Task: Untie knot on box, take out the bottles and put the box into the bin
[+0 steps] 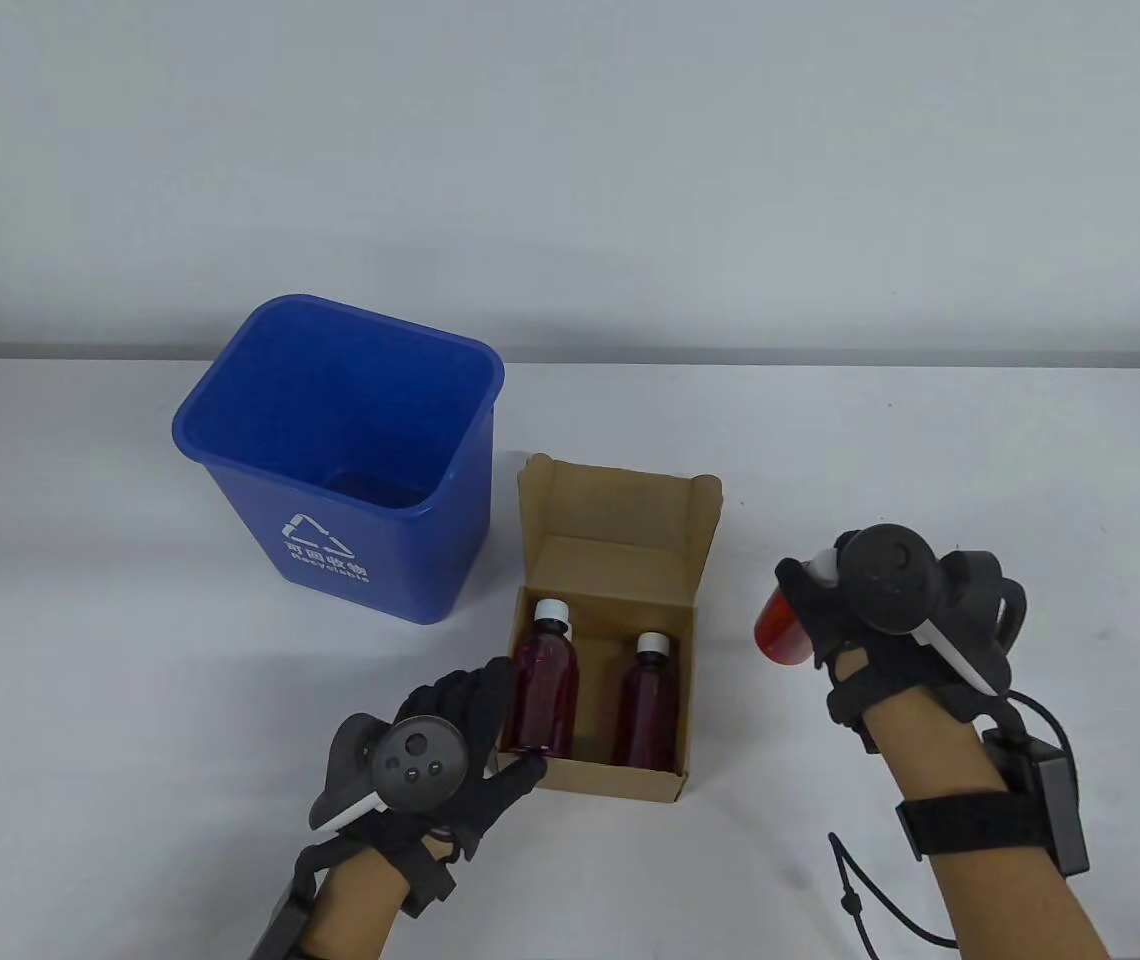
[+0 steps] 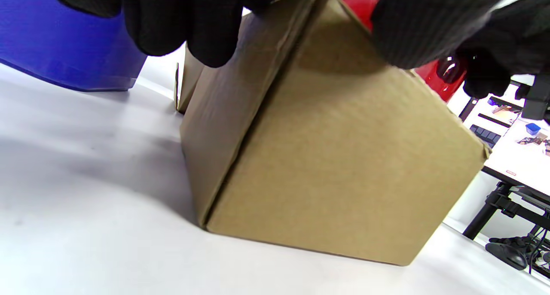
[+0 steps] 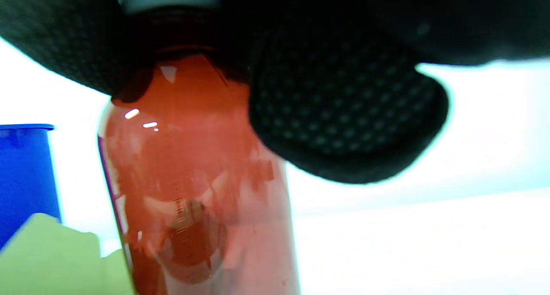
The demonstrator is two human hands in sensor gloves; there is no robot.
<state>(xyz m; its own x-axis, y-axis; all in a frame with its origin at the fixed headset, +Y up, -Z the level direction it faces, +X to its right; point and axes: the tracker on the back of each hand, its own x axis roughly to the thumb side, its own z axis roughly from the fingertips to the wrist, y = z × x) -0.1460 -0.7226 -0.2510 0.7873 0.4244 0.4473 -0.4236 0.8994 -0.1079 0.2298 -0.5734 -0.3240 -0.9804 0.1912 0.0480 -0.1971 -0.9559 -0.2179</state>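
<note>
Holding a red bottle (image 1: 781,628) by its neck, clear of the open box (image 1: 610,640) on its right, the right hand (image 1: 890,625) should set it upright well apart while the left hand (image 1: 450,745) pinches the box's near-left corner, two bottles (image 1: 542,690) remaining inside.

A white table (image 1: 830,450) fills the lower half, its far edge meeting a plain, evenly lit pale grey wall (image 1: 570,150) at 12 o'clock. At 3 o'clock in the left wrist view, a cluttered white desk (image 2: 517,155) on black legs.
</note>
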